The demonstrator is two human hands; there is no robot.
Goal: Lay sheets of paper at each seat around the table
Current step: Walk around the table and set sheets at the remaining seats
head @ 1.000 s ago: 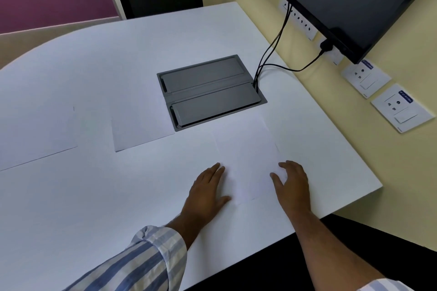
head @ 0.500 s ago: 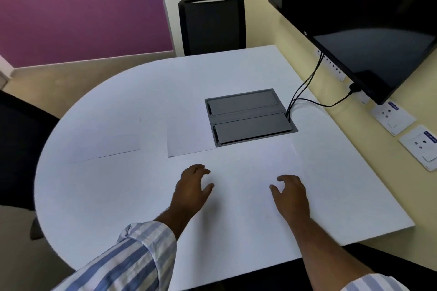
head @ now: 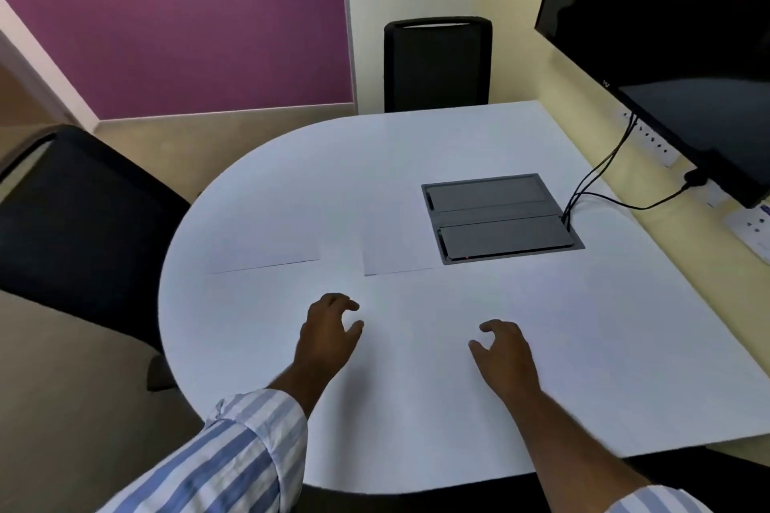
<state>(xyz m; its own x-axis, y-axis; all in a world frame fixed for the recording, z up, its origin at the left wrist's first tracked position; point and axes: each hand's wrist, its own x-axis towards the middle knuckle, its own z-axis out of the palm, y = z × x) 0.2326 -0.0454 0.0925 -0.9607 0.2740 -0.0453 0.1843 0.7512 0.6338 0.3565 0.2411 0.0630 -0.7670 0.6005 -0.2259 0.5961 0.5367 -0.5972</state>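
Sheets beyond left hand

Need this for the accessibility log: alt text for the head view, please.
Two bare hands, left hand and right hand, hover empty over a white table where two paper sheets lie side by side near a grey cable box. Two black chairs stand around it.
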